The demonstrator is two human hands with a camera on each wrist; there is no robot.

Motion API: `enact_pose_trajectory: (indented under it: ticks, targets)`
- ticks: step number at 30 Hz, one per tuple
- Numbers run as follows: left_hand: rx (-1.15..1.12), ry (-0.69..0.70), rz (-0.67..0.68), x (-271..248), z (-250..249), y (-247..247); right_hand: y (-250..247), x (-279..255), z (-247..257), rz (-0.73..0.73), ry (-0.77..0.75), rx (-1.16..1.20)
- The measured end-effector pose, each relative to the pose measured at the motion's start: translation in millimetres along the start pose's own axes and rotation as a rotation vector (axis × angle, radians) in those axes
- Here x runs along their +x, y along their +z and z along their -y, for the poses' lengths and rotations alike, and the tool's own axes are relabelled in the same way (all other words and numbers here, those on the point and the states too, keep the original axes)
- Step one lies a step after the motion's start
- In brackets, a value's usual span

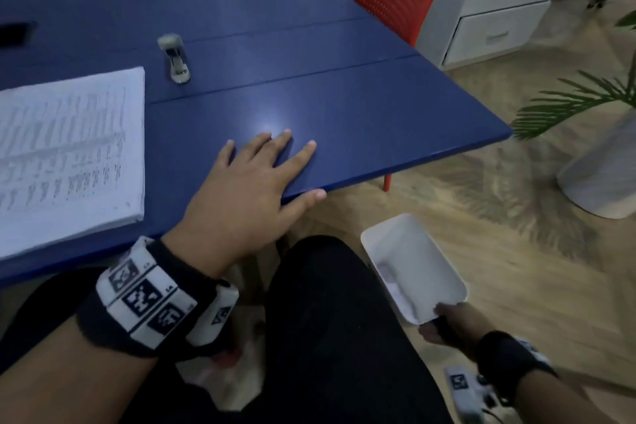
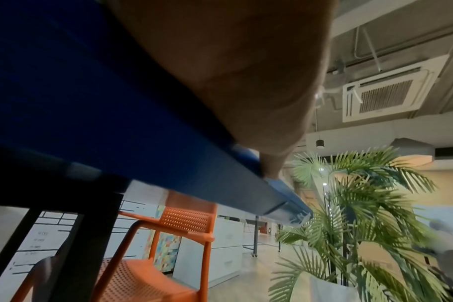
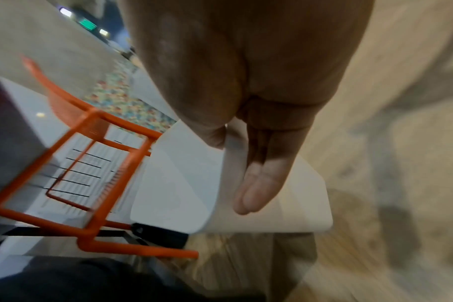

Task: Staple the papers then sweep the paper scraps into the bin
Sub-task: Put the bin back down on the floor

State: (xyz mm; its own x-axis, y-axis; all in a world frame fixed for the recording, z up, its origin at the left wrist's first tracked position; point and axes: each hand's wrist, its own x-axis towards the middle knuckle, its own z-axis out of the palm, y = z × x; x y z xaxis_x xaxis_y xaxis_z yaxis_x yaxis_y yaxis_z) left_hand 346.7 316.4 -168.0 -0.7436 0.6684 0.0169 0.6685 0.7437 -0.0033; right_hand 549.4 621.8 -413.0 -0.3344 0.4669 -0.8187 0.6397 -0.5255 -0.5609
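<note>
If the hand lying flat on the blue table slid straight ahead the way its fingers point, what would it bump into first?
Probably nothing. The left hand points across bare blue table toward the far right edge; the stapler and papers lie off to its left.

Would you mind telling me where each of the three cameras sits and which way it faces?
Head: worn on the head, looking down at the blue table; shows left hand, right hand, lap.
Left wrist: below the table edge, looking up past the left palm at the ceiling.
Right wrist: looking along the fingers at the white bin.
Shared: all three show the orange chair.
</note>
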Motion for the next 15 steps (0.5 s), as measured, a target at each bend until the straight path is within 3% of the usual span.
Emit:
enact_pose_trajectory:
  ticks: [4,15]
  targets:
    - [0.027,-0.005,-0.014,-1.7,0.6,5.9,24.3,-9.7,-38.6,0.052,0.120,-0.027]
    - [0.022,-0.001,-0.023,-1.3,1.3,9.2,51.0,-11.4,-88.6,0.047,0.133,-0.146]
